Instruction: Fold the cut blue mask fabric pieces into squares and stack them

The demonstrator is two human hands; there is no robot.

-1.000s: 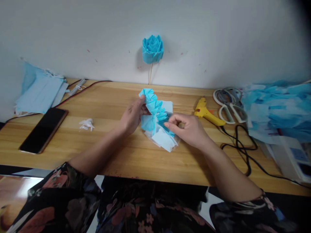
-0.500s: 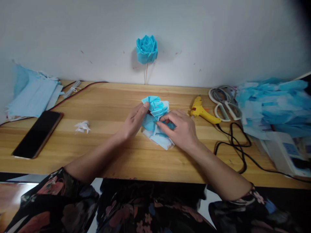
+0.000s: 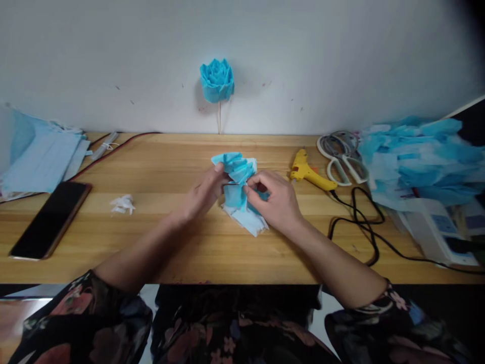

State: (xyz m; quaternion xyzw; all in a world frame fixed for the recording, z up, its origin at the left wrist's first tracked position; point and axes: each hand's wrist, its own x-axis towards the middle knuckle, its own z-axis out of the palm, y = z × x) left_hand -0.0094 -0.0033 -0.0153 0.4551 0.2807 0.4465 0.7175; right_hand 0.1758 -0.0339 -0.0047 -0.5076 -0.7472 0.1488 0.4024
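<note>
Both my hands are at a bundle of pleated blue mask fabric [image 3: 238, 169] above the middle of the table. My left hand [image 3: 206, 189] grips its left side, thumb on top of the folds. With thumb and index finger, my right hand [image 3: 275, 197] pinches the fabric at its lower right; the exact spot between the fingertips is small and hard to make out. Beneath the hands, more pale blue and white fabric pieces [image 3: 246, 217] lie on the wood. A finished-looking blue fabric flower [image 3: 217, 81] on a thin stick stands against the wall.
On the left are a stack of blue face masks [image 3: 41, 156], a black phone [image 3: 51, 220] and white scraps [image 3: 123, 203]. To the right lie a yellow glue gun [image 3: 310, 172] with a black cord [image 3: 356, 222], white-handled scissors [image 3: 346, 169], a heap of blue fabric [image 3: 420, 162] and a white device [image 3: 435, 227].
The view has shifted slightly, so most things sit a little further left. My hands keep their hold on the fabric, with only small finger movement.
</note>
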